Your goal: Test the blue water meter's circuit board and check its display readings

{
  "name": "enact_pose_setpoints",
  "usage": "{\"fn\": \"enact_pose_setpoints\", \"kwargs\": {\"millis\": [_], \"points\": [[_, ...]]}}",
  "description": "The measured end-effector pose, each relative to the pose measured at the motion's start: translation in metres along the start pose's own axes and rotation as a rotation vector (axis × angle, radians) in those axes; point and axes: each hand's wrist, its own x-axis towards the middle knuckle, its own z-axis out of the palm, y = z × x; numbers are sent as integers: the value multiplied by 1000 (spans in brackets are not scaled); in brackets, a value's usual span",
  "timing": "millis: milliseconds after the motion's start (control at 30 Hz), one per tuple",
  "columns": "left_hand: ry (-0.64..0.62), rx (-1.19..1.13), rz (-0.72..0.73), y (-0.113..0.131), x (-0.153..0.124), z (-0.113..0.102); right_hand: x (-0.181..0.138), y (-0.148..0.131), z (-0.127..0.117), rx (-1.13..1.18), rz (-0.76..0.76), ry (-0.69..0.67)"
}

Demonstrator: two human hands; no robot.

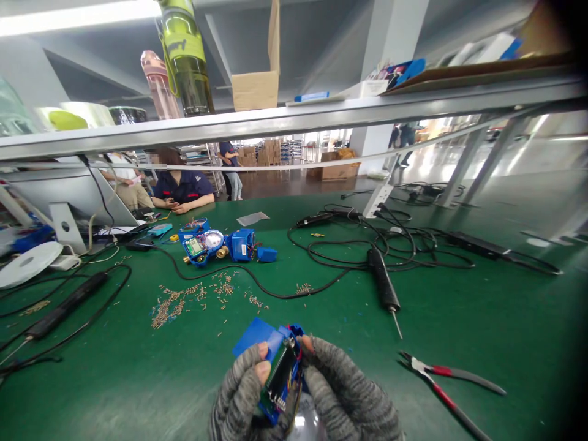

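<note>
Both my hands wear grey knit gloves and sit low in the middle of the view. My left hand (pixel 243 395) and my right hand (pixel 342 395) are closed around a blue plastic device (pixel 281 367) with a green circuit board and coloured wires showing inside. Its blue lid stands open toward the upper left. My left thumb presses on the top edge of the board. A rounded shiny part shows just below the device between my palms.
Red-handled pliers (pixel 448 383) lie to the right, a black electric screwdriver (pixel 383 283) with tangled cables beyond. Several small brass screws (pixel 177 301) are scattered left of centre. More blue device parts (pixel 220 245) lie further back. A seated person (pixel 184 187) works across the green table (pixel 482 331).
</note>
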Motion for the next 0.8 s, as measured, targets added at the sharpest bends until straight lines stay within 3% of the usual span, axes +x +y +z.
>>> {"fn": "enact_pose_setpoints", "kwargs": {"millis": [267,400,600,800], "points": [[-36,17,41,5,1,-3,13,-5,-1,112,129,-36],[-23,-51,-8,7,3,0,20,-8,-7,133,177,-44],[-56,-86,-40,3,2,-1,33,-6,-12,194,227,-201],[-106,-106,45,-5,6,-4,42,-8,-17,201,333,-351]]}}
